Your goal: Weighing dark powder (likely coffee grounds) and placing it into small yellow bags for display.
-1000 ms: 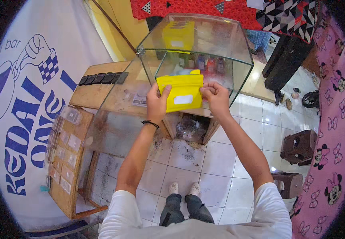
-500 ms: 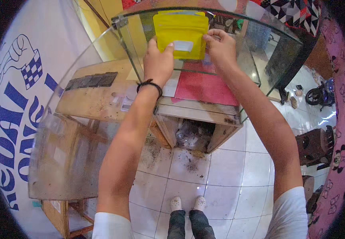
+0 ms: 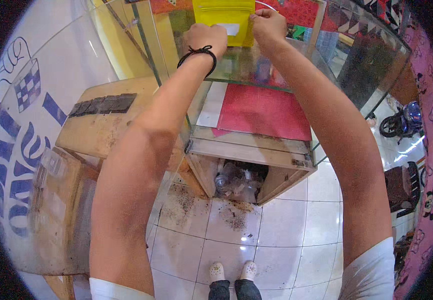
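Observation:
A flat yellow zip pouch (image 3: 226, 12) with a blank-looking white label is held up over the glass display case (image 3: 250, 86), its top cut off by the view's upper edge. My left hand (image 3: 205, 37), below a black cord bracelet (image 3: 197, 59), is closed on the pouch's lower left side. At its right edge my right hand (image 3: 270, 26) pinches with thumb and fingertips. Below, inside the case, a pinkish-red sheet (image 3: 266, 111) lies over a white one.
Left of the case stands a wooden table (image 3: 94, 127) with a row of dark flat pieces (image 3: 104, 104). Clear plastic items (image 3: 239, 181) fill the compartment under the case. Dirt specks (image 3: 234, 216) lie on the tiled floor. A motorbike (image 3: 401, 120) is at the right.
Both hands and the yellow pouch have moved up in the picture. My left hand has turned so its back and knuckles show, and its thumb no longer shows on the pouch front.

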Action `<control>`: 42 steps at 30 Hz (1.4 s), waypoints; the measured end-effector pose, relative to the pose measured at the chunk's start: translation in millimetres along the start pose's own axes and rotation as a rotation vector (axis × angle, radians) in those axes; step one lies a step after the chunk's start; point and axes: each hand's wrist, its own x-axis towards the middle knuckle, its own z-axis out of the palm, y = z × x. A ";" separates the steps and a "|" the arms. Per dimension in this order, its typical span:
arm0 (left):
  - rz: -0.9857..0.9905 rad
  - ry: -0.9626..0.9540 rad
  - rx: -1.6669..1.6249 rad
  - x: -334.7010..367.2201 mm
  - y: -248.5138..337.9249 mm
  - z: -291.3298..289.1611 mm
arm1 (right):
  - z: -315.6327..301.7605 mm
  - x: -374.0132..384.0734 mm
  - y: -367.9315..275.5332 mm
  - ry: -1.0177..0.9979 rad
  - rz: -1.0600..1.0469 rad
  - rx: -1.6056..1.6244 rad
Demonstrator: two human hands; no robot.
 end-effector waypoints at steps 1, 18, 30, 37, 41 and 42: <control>0.002 0.001 -0.002 4.1 1.3 2.2 | 2.1 4.0 1.5 0.002 -0.002 0.000; -0.145 -0.023 -0.139 28.8 8.1 26.8 | 10.4 20.2 20.6 -0.098 0.052 -0.167; -0.163 0.109 -0.084 24.8 7.2 9.1 | -15.9 9.6 6.2 -0.154 0.022 -0.272; -0.047 0.048 -0.074 -80.6 20.5 -27.0 | -107.2 -111.6 -60.4 -0.259 -0.424 -0.197; 0.119 -0.045 -0.105 -218.4 25.6 -70.6 | -204.0 -257.8 -88.5 -0.564 -0.217 -0.237; 0.193 -0.127 0.040 -256.2 29.7 -85.6 | -231.6 -288.9 -86.3 -0.575 -0.292 -0.245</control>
